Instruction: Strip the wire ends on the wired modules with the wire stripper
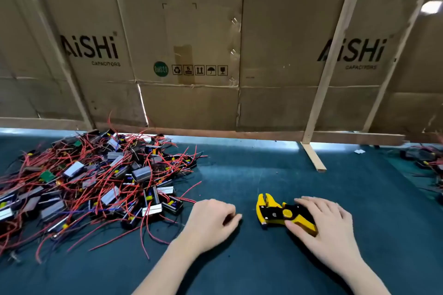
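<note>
Right hand (328, 225) lies over the handles of the yellow-and-black wire stripper (278, 213), fingers and thumb curling round them while the tool rests flat on the dark tabletop (263, 170), jaws toward the pile; probably about to lift it. Left hand (211, 220) rests beside it, fingers loosely curled and holding nothing, nearest the heap of wired modules (96, 182) at the left, so placed to fetch one. Red leads trail outward; no module singled out yet.
</note>
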`<move>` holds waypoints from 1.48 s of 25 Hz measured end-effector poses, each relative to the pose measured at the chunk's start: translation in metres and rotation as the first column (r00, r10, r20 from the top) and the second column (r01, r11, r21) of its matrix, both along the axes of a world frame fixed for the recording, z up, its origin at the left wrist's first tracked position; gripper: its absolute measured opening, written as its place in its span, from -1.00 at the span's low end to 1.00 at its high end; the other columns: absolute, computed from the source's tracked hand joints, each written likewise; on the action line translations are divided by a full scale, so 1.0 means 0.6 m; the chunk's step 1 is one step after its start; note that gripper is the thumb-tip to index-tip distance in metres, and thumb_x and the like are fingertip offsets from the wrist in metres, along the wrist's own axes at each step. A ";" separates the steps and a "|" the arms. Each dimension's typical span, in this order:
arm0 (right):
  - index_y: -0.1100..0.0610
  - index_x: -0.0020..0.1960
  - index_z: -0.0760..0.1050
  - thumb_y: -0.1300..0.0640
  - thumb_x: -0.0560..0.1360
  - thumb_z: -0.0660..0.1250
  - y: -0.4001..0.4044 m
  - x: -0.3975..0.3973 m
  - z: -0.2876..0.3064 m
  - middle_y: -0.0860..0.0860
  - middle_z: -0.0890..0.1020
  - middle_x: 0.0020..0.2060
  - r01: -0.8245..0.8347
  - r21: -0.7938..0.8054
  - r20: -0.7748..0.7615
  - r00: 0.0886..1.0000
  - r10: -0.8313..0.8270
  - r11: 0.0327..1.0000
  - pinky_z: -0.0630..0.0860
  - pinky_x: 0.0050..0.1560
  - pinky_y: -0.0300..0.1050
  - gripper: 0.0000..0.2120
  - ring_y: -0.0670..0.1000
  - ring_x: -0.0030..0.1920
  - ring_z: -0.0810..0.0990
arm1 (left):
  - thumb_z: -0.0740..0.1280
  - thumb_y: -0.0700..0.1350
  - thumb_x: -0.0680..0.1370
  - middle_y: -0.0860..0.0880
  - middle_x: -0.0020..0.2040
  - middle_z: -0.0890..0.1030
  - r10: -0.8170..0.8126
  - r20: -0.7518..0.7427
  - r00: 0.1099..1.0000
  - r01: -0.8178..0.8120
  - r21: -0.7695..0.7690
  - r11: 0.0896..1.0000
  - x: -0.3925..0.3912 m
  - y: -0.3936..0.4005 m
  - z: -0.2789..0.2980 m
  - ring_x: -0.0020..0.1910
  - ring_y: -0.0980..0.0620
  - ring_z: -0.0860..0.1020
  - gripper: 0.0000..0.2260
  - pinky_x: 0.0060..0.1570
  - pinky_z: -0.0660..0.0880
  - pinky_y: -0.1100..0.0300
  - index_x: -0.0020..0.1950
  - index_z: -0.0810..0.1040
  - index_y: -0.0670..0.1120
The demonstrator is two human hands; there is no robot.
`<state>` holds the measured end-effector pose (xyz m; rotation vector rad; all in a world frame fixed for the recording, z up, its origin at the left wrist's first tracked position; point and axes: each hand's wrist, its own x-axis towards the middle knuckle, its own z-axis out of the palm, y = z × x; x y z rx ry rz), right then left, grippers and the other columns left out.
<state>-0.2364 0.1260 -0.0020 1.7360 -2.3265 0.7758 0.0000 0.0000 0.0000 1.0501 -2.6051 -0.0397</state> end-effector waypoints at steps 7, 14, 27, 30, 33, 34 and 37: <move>0.07 0.39 0.48 0.10 0.37 0.51 -0.005 -0.015 0.002 -0.07 0.55 0.25 -0.043 0.084 0.151 0.988 0.030 0.996 0.31 0.29 -0.14 -0.41 0.04 0.30 0.36 | 0.19 0.13 0.60 0.01 -0.38 0.47 -0.125 -0.078 0.989 0.125 -0.001 0.992 0.026 0.007 -0.009 -0.29 -0.08 0.47 -0.65 -0.30 0.32 0.14 -0.31 0.31 -0.02; -0.06 0.46 0.36 -0.31 0.54 0.17 -0.027 0.016 0.010 -0.06 0.53 0.23 0.204 0.297 -0.224 0.965 -0.139 0.933 0.36 0.13 -0.05 -0.43 0.09 0.18 0.39 | 0.18 0.11 0.62 -0.02 -0.31 0.55 -0.112 -0.066 0.991 0.110 -0.039 0.993 0.010 0.020 -0.011 -0.20 -0.11 0.50 -0.67 -0.30 0.18 0.14 -0.28 0.31 -0.01; -0.04 0.00 0.64 -0.03 0.50 0.41 -0.013 0.055 0.012 -0.07 0.66 -0.09 0.078 -0.344 0.472 0.876 0.100 0.936 0.45 0.00 -0.30 -0.88 -0.12 -0.07 0.58 | 0.35 -0.09 0.53 -0.03 -0.50 0.44 -0.072 -0.413 0.908 -0.090 -0.358 0.929 0.035 0.024 0.020 -0.53 -0.14 0.39 -0.68 -0.52 0.35 0.11 -0.41 0.41 -0.10; 0.04 -0.32 0.42 -0.23 0.55 0.26 -0.016 0.060 0.016 -0.05 0.42 -0.39 0.007 -0.397 0.660 0.697 0.280 0.918 0.27 -0.28 -0.12 -0.59 -0.06 -0.36 0.33 | 0.28 -0.11 0.55 -0.02 -0.42 0.50 0.083 -0.597 0.798 -0.306 -0.283 0.909 0.053 0.012 0.035 -0.48 -0.11 0.42 -0.77 -0.45 0.35 0.08 -0.30 0.47 -0.12; 0.34 -0.18 0.43 -0.48 0.39 0.24 -0.020 0.048 0.013 0.33 0.40 -0.30 -0.030 -0.364 0.743 0.594 0.309 0.931 0.29 -0.17 -0.05 -0.21 0.07 -0.28 0.35 | 0.29 -0.20 0.48 -0.07 -0.22 0.61 0.412 -0.530 0.741 -0.536 -0.097 0.839 0.081 -0.017 0.040 -0.23 -0.18 0.54 -0.94 -0.19 0.40 0.01 -0.06 0.52 -0.13; 0.33 -0.10 0.51 -0.44 0.40 0.28 -0.022 0.041 0.013 0.35 0.53 -0.21 -0.046 -0.338 0.778 0.548 0.307 0.940 0.40 -0.09 0.03 -0.25 0.16 -0.24 0.45 | 0.29 -0.19 0.48 -0.09 -0.14 0.62 0.512 -0.407 0.756 -0.577 -0.046 0.815 0.089 -0.026 0.038 -0.11 -0.19 0.54 -0.89 -0.10 0.40 -0.01 -0.01 0.52 -0.13; 0.23 0.00 0.62 -0.02 0.57 0.28 -0.026 0.037 0.013 0.15 0.71 -0.09 -0.086 -0.271 0.877 0.389 0.282 0.959 0.52 0.15 0.09 -0.68 0.23 0.03 0.66 | 0.23 -0.08 0.54 -0.07 0.05 0.61 0.587 -0.083 0.805 -0.591 -0.029 0.806 0.097 -0.034 0.023 0.11 -0.14 0.46 -0.83 0.07 0.36 0.02 0.05 0.55 -0.08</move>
